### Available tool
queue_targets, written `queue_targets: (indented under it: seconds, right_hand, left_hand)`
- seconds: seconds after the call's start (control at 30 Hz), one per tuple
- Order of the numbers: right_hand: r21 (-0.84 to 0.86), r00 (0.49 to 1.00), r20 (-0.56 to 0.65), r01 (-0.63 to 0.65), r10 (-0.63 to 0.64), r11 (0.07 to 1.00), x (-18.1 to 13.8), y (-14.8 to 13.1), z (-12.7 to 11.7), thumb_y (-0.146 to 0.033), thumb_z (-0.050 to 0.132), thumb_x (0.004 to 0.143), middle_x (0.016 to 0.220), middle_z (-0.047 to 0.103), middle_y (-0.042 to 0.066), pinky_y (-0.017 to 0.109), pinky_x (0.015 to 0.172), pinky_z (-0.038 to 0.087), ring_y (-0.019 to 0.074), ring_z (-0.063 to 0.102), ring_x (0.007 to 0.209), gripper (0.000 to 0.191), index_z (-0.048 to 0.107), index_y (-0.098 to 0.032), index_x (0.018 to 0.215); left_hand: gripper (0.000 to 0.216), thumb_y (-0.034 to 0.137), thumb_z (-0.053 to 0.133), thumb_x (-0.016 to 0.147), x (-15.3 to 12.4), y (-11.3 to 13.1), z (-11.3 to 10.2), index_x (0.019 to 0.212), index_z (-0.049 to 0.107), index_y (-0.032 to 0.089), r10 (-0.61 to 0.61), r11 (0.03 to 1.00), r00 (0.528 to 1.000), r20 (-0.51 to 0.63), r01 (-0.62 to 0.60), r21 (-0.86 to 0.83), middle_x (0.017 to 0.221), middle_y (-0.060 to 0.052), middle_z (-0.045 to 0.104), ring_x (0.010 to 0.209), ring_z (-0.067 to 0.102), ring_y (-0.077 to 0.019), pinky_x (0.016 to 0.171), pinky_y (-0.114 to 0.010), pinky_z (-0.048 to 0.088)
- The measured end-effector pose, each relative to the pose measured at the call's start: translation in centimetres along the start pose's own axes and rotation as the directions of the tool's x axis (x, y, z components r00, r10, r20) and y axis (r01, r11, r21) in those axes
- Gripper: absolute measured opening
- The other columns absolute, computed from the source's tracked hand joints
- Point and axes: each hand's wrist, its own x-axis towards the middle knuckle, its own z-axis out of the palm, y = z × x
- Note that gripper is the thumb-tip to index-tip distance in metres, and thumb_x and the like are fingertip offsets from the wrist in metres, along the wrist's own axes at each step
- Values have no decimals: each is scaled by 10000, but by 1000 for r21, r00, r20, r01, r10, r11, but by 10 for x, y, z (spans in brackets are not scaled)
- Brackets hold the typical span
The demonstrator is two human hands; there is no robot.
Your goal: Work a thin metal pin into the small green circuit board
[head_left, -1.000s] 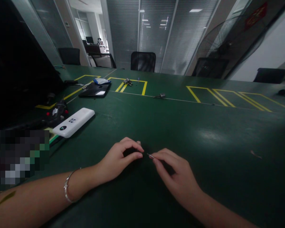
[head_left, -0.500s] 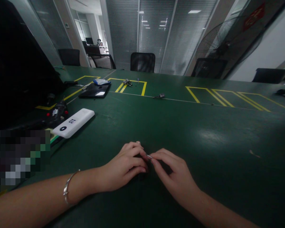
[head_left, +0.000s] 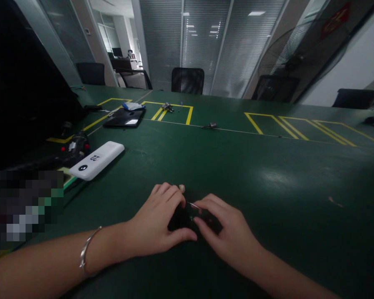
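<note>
My left hand point(head_left: 162, 220) rests over the table, its thumb spread well away from its bent fingers; some fingertips are hidden. My right hand point(head_left: 229, 228) is close to it on the right. A thin, shiny metal piece point(head_left: 192, 205) runs from the right index fingertip towards the left fingers. It seems held at the right fingers, while the right thumb stands apart below. Just beyond the left fingers is a small pale object point(head_left: 182, 189), too small to name. The gap between the hands is dark, and its contents are unclear.
A white power bank point(head_left: 98, 161) marked 22 lies to the left, beside a black device with red knobs point(head_left: 76, 145). Further back are a black tablet-like slab point(head_left: 123, 118), metal parts point(head_left: 167, 107) and another metal part point(head_left: 212, 125) on the green table point(head_left: 212, 166).
The left thumb and fingers have spread apart, and the hand has shifted slightly left. The right thumb has dropped away from the index finger. More of the pale object shows.
</note>
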Motion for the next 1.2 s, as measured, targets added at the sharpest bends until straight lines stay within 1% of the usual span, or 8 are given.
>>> queue_targets:
  seconds: [0.13, 0.43, 0.63, 0.73, 0.8, 0.9, 1.0, 1.2]
  right_hand:
    - [-122, 997, 77, 7, 2, 992, 0, -5, 0, -142, 623, 814, 966, 639, 57, 368, 728, 493, 222, 611, 848, 258, 640, -198, 1066]
    - [-257, 993, 121, 27, 5, 966, 0, -3, 4, -183, 660, 836, 932, 652, 41, 384, 722, 478, 233, 608, 848, 158, 672, -216, 990]
    - [-250, 993, 114, 16, 13, 968, 0, -1, 6, -154, 674, 824, 929, 660, 41, 376, 724, 484, 231, 619, 850, 158, 671, -207, 973]
    - [-172, 999, 41, -25, 33, 985, -1, 1, 4, -137, 660, 820, 919, 647, 37, 346, 690, 495, 209, 627, 810, 163, 659, -210, 965]
    - [-60, 998, -50, -49, 46, 997, -2, 2, 1, -165, 630, 851, 913, 633, 34, 314, 662, 503, 185, 628, 785, 123, 647, -217, 961]
    - [66, 985, -171, 4, 7, 998, -5, 1, -2, -186, 625, 863, 916, 629, 32, 290, 669, 513, 170, 632, 792, 134, 636, -231, 988]
    - [89, 975, -205, 108, -88, 990, -5, 0, -2, -181, 634, 858, 888, 624, 28, 278, 649, 507, 160, 629, 765, 156, 632, -231, 1005]
    - [101, 977, -168, 146, -127, 984, -5, 0, 1, -178, 658, 854, 889, 629, 25, 270, 651, 500, 151, 632, 766, 149, 635, -219, 996]
  left_hand:
    - [687, 776, 682, 594, 1, 0, 1, 890, 561, 168, -12, 1000, 1000, 23, 12, 17, 951, -84, 580, 874, 485, -281, 772, -404, 354]
    - [580, 690, 711, 656, -1, 0, 3, 889, 555, 183, 36, 999, 999, 29, -36, 2, 1017, -81, 573, 927, 476, -282, 799, -404, 341]
    - [375, 463, 741, 757, -2, -2, 5, 956, 571, 196, 29, 999, 999, 28, -28, -43, 1069, -76, 581, 1002, 490, -297, 838, -437, 371]
    - [295, 335, 717, 810, -1, -5, 5, 1041, 573, 220, -14, 974, 999, -33, 6, -226, 1104, -67, 575, 1038, 516, -266, 881, -422, 411]
    - [322, 265, 689, 842, 0, -7, 7, 1128, 543, 235, -82, 890, 995, -54, 49, -452, 1121, -60, 577, 1021, 552, -223, 879, -384, 448]
    - [447, 196, 725, 808, 1, -8, 12, 1187, 491, 226, -146, 627, 988, 44, 127, -768, 1046, -36, 619, 921, 604, -179, 813, -338, 488]
    - [494, 113, 764, 750, 2, -7, 16, 1156, 498, 208, -125, 424, 983, 137, 178, -888, 950, -2, 643, 833, 616, -138, 755, -291, 488]
    - [486, 69, 808, 697, -1, -4, 19, 1085, 540, 189, -119, 398, 981, 152, 187, -898, 827, 41, 637, 747, 608, -103, 697, -252, 476]
